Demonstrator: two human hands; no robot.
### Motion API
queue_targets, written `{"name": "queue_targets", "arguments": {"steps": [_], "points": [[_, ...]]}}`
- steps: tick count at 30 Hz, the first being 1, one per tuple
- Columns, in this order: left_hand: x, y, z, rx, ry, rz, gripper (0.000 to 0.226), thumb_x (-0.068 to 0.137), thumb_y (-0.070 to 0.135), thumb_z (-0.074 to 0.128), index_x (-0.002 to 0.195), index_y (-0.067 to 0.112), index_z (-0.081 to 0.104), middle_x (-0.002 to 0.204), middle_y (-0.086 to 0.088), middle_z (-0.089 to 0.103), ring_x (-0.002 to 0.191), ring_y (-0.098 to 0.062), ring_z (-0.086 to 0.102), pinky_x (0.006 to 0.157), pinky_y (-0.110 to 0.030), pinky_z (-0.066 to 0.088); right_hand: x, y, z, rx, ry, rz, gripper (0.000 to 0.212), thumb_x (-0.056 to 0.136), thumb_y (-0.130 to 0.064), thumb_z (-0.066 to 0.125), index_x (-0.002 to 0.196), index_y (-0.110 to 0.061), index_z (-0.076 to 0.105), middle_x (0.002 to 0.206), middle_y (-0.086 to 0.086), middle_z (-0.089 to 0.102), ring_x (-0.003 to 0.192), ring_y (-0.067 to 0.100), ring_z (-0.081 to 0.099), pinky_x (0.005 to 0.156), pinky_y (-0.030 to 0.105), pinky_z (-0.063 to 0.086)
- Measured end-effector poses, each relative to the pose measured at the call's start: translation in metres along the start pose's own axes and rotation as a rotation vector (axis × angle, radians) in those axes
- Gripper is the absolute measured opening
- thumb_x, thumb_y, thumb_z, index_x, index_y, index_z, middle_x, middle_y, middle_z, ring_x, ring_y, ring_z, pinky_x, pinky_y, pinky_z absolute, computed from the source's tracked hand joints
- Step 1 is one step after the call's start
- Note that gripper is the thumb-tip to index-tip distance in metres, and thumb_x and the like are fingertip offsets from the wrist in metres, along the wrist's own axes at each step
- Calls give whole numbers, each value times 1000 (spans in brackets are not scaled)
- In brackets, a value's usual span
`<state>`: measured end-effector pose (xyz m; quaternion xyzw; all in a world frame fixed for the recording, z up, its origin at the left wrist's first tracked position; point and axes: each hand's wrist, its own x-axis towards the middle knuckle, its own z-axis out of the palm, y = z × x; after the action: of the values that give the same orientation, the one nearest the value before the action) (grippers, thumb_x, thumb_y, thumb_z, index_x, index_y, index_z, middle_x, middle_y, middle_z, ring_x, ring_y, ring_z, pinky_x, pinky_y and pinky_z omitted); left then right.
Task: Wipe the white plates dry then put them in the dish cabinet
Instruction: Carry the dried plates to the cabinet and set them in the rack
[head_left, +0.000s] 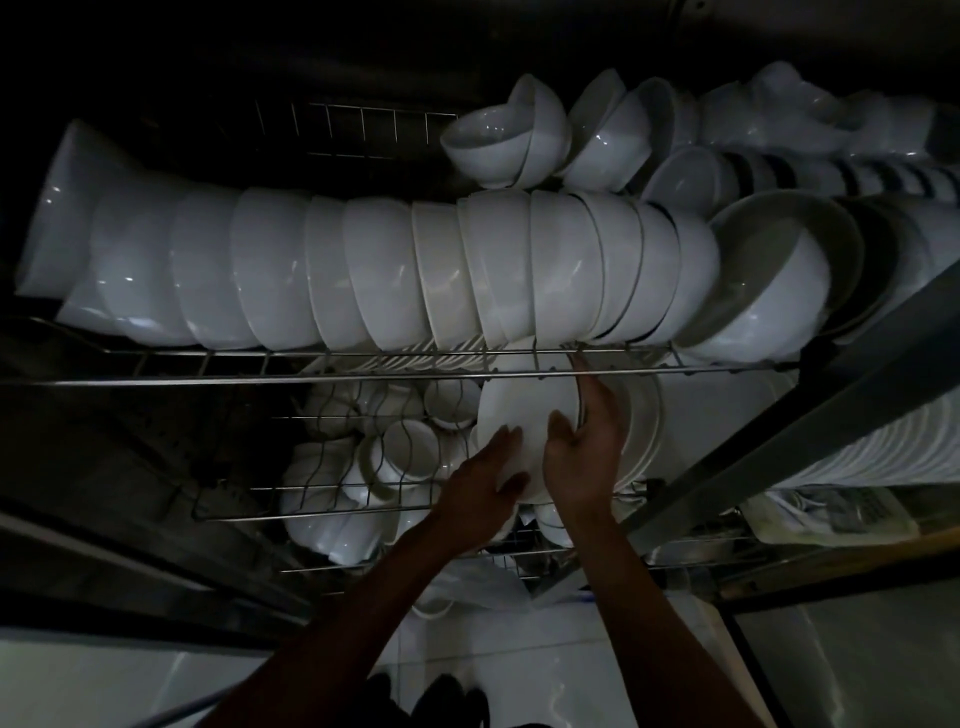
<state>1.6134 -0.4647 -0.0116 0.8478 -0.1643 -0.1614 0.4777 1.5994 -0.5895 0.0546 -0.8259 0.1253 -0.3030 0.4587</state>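
While both hands reach into the dish cabinet's lower wire rack (363, 512), the step in hand looks like the put-away: a white plate (524, 415) stands on edge in that rack, just below the upper rack's front rail (311, 378). Left hand (488, 480) lies against the plate's near face, fingers fairly straight, thumb at the lower rim. Right hand (584, 447) grips the plate's right edge, thumb on the front, fingers curled behind, between it and the stacked plates (644, 431) just to the right. Dim light; can't tell whether the plate is fully seated in a slot.

Upper rack holds a long row of white bowls (363, 270) on edge; small cups (410, 452) sit left of the plate in the lower rack.

Next move, as a judgement: settle the plate upright beside the stack, let go, and clear the rail overhead without knocking the cups.
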Motion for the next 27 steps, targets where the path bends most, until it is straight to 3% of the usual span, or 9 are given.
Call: {"name": "queue_targets", "arguments": {"steps": [5, 11, 17, 21, 25, 27], "points": [[-2, -4, 2, 42, 44, 8, 61, 101, 26, 56, 155, 20, 28, 162, -2, 25, 146, -17, 32, 119, -28, 26, -2, 4, -2, -56, -5, -5, 70, 80, 15, 62, 145, -9, 50, 140, 14, 50, 128, -5, 33, 109, 3, 20], [0, -6, -4, 54, 51, -11, 62, 100, 24, 59, 155, 20, 30, 163, 1, 23, 147, -15, 28, 115, -18, 22, -3, 5, -2, -30, -91, 79, 77, 84, 11, 63, 151, -19, 42, 145, 10, 46, 134, 20, 46, 113, 24, 35], [-2, -6, -6, -16, 78, -6, 59, 99, 17, 60, 152, 17, 36, 161, -1, 28, 147, -15, 30, 119, -26, 25, -4, 3, -5, -51, -124, 84, 84, 81, 12, 62, 153, -24, 38, 147, 10, 40, 133, 18, 42, 103, -2, 21], [-4, -9, -4, 35, 123, 6, 57, 99, 18, 60, 152, 16, 38, 160, -2, 32, 145, -14, 33, 115, -19, 25, -6, 2, -9, -85, -165, 80, 87, 82, 7, 63, 156, -29, 31, 155, 8, 32, 140, 23, 35, 113, 28, 32], [-7, -10, -3, 215, 179, 39, 53, 100, 19, 56, 150, 10, 41, 156, -9, 39, 142, -23, 40, 116, -32, 32, -8, 1, -11, -124, -196, 91, 90, 84, 2, 65, 156, -36, 27, 160, 7, 24, 147, 27, 26, 119, 42, 30], [-9, -12, -5, 264, 189, 27, 51, 101, 18, 54, 149, 8, 42, 155, -12, 41, 142, -26, 40, 117, -33, 31, -8, -1, -10, -151, -199, 104, 90, 84, -1, 69, 156, -35, 25, 162, 9, 20, 149, 29, 21, 121, 42, 24]]}}
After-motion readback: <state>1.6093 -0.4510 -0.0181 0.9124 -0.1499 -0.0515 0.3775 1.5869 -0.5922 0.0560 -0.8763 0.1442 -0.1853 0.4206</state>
